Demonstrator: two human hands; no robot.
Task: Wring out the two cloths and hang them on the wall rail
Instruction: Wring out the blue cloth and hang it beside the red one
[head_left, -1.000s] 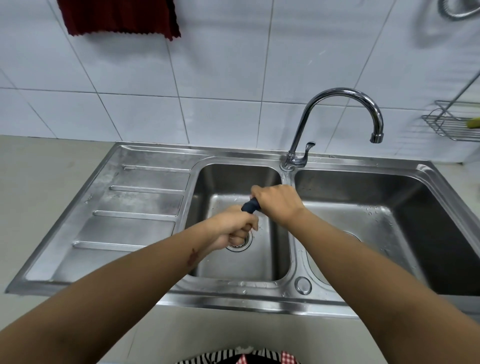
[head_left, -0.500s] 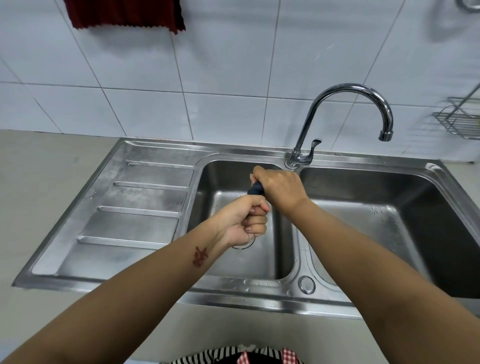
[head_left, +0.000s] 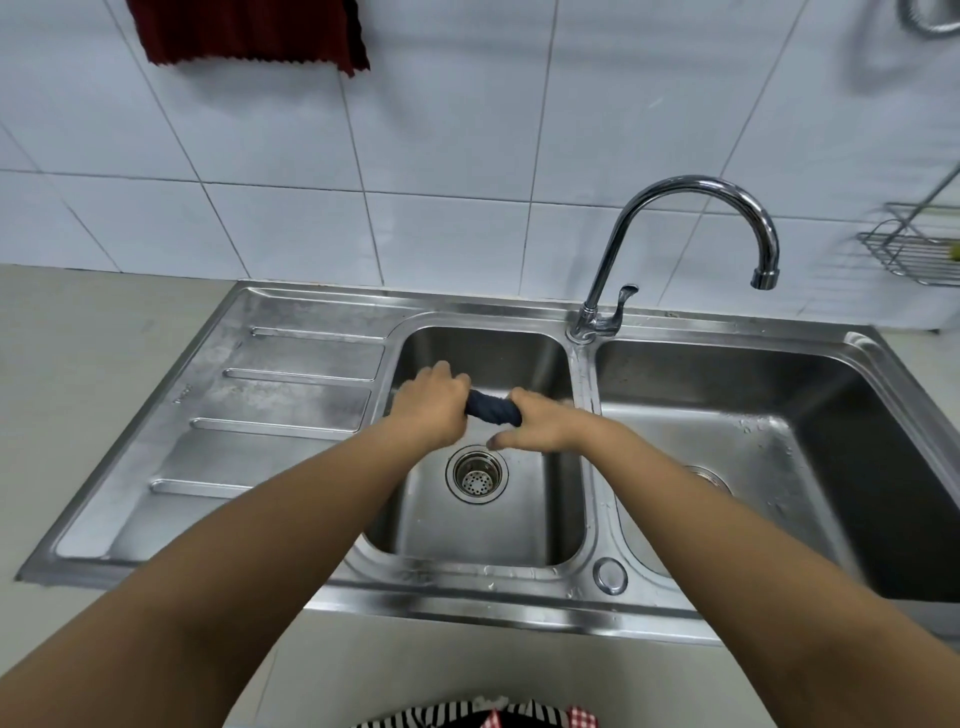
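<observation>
A dark blue cloth (head_left: 492, 407), twisted into a tight rope, is held level above the small left basin of the steel sink (head_left: 483, 530). My left hand (head_left: 434, 402) grips its left end and my right hand (head_left: 545, 426) grips its right end. Only the short twisted stretch between the fists shows. A dark red cloth (head_left: 249, 31) hangs flat against the tiled wall at the top left; the rail that bears it is out of frame.
The curved tap (head_left: 675, 208) rises behind the divider, its spout over the right basin (head_left: 779, 467). A ribbed drainboard (head_left: 249, 415) lies to the left. A wire rack (head_left: 914, 249) hangs on the wall at far right. The drain strainer (head_left: 477, 476) sits below my hands.
My hands have turned from one in front of the other to side by side and moved apart, so more of the twisted blue cloth shows and the drain below is uncovered.
</observation>
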